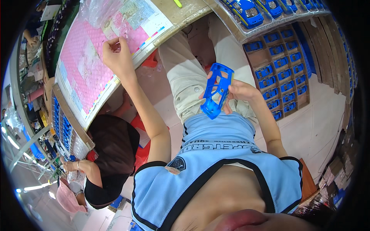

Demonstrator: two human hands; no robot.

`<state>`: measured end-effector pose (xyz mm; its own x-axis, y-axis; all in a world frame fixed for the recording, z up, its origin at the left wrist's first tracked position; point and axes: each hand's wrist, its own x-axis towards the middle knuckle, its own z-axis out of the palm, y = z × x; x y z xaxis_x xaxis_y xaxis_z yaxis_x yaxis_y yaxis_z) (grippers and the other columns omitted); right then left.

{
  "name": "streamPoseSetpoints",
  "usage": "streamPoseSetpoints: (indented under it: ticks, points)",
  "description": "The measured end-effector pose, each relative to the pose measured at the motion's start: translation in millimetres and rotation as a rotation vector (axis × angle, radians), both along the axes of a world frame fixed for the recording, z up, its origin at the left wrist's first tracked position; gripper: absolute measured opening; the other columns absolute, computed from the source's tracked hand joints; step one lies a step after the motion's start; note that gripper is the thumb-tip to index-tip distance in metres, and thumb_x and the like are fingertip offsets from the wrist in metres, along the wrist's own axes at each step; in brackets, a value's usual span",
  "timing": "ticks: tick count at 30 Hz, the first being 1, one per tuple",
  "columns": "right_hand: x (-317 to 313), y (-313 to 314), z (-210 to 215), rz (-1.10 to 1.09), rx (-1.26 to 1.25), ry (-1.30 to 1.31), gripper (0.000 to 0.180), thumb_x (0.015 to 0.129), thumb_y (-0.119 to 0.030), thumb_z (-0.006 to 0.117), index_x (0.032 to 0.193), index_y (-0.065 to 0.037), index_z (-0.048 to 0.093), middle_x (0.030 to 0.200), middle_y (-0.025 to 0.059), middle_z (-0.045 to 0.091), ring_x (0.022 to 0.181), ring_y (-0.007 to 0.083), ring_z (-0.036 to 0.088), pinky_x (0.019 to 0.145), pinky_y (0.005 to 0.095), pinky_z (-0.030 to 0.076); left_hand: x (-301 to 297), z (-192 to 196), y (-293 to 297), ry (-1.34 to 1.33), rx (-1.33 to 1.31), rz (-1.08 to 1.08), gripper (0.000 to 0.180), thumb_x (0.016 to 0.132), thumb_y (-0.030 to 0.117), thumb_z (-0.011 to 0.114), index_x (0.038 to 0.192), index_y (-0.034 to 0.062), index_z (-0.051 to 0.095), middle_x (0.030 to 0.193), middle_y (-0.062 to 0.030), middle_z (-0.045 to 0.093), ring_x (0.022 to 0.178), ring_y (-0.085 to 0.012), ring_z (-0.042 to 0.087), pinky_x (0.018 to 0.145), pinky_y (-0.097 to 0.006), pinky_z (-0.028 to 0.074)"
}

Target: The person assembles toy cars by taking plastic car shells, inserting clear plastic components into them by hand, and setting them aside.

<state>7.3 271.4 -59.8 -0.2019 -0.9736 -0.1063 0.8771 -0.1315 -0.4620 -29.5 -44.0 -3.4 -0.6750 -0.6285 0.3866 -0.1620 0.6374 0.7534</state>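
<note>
Blue toy car shell (217,89) clasped in right grip (239,92) — left grip (117,54) pinched over pink sheet (86,57); cardboard tray (266,57) holds blue cars.

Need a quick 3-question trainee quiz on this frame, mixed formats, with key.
1. True or false: the right hand holds a red toy car shell.
2. Multiple choice: the left hand is at A) the pink sheet on the table, B) the tray of blue cars on the floor, C) the person's lap.
3. Fill in: the blue car shell is held above the person's ____.

Key: 1 false, the shell is blue; 2 A; 3 lap.
</note>
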Motion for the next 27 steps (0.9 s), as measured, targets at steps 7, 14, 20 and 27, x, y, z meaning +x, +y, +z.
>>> streamPoseSetpoints:
  ticks: [7,14,20,27]
  points:
    - [6,-6,16,-0.108,-0.523,-0.12,0.087,0.07,-0.06,0.064,0.129,-0.01,0.023,0.137,0.0256,0.027,0.118,0.0447,0.04,0.082,0.0623,0.043,7,14,24,0.128,0.082,-0.202,0.006,0.077,0.002,0.064,0.077,-0.0017,0.059,0.071,-0.0046,0.059,0.061,-0.0084,0.051,0.059,-0.022,0.042]
    - [13,-4,30,-0.226,-0.352,-0.151,0.058,0.075,-0.031,0.069,0.12,-0.015,0.038,0.137,0.0273,0.023,0.124,0.0552,0.02,0.089,0.0663,0.035,29,35,74,0.046,0.534,-0.566,0.021,0.077,-0.002,0.064,0.096,-0.0007,0.056,0.081,-0.0034,0.059,0.073,-0.0075,0.052,0.066,-0.019,0.041]
    - [7,-7,54,-0.405,-0.073,0.133,0.091,0.069,-0.041,0.066,0.137,0.001,0.022,0.132,0.0238,0.034,0.106,0.0374,0.053,0.076,0.043,0.053,37,39,96,-0.087,0.758,-0.767,0.023,0.076,0.0,0.065,0.097,0.0001,0.054,0.08,-0.0017,0.058,0.073,-0.0053,0.051,0.068,-0.02,0.039]
    - [-7,0,61,-0.365,-0.069,0.181,0.092,0.069,-0.039,0.063,0.138,0.004,0.019,0.12,0.026,0.045,0.099,0.0364,0.057,0.068,0.0376,0.054,34,32,107,-0.281,0.737,-0.939,0.026,0.065,-0.004,0.059,0.089,0.0028,0.054,0.077,-0.0009,0.061,0.069,-0.0043,0.051,0.063,-0.019,0.036]
